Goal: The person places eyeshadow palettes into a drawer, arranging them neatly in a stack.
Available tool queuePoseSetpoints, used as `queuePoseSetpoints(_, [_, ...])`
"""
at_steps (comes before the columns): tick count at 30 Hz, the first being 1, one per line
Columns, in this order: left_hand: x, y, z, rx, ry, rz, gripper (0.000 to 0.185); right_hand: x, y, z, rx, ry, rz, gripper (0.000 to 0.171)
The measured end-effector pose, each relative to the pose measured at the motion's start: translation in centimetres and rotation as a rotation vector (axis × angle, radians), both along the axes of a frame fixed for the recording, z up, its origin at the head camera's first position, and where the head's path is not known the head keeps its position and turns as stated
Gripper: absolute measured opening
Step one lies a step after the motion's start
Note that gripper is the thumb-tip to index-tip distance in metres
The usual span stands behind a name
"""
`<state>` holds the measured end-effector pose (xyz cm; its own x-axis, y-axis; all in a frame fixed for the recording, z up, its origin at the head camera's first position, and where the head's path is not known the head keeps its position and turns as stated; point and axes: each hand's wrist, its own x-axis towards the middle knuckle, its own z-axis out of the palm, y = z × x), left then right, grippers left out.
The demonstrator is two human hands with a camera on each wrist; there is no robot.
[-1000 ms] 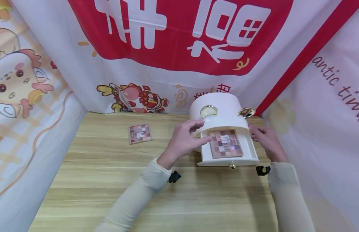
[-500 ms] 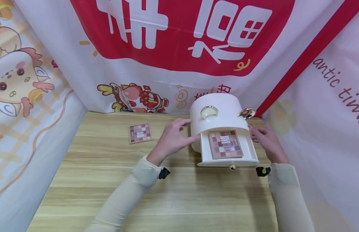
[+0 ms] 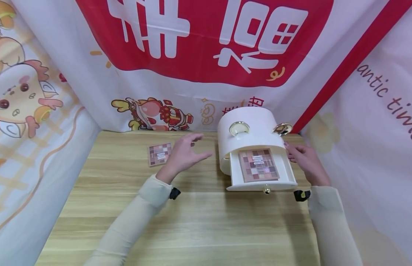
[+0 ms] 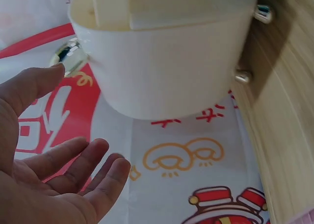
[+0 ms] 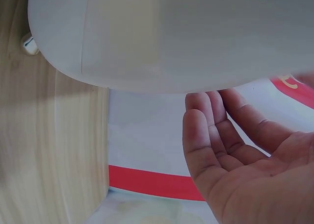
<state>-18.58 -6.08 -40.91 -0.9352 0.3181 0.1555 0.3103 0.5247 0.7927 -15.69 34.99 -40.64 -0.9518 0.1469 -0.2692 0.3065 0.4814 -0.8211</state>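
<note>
Left hand (image 3: 181,157) open, empty, hovering by the spare palette (image 3: 159,154); right hand (image 3: 304,159) flat against the organizer (image 3: 249,127). One palette sits in the drawer (image 3: 286,173), so grabbing the spare looks next.

A red-and-white banner (image 3: 206,40) with cartoon figures hangs at the far side. A light wooden table (image 3: 199,225) spans the near ground, with printed cloth (image 3: 29,122) draped left and right.
</note>
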Motion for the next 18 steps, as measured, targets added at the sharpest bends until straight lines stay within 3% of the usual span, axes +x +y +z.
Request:
queuePoseSetpoints(9, [-1.2,-2.1,-2.0,-0.042,-0.065,0.072,0.081,0.0,0.0,0.0,0.008,-0.008,-0.007,0.093])
queuePoseSetpoints(18, [-3.1,-5.1,-4.4,-0.164,-0.111,0.147,0.088,0.0,0.0,0.1,0.008,-0.020,-0.005,0.094])
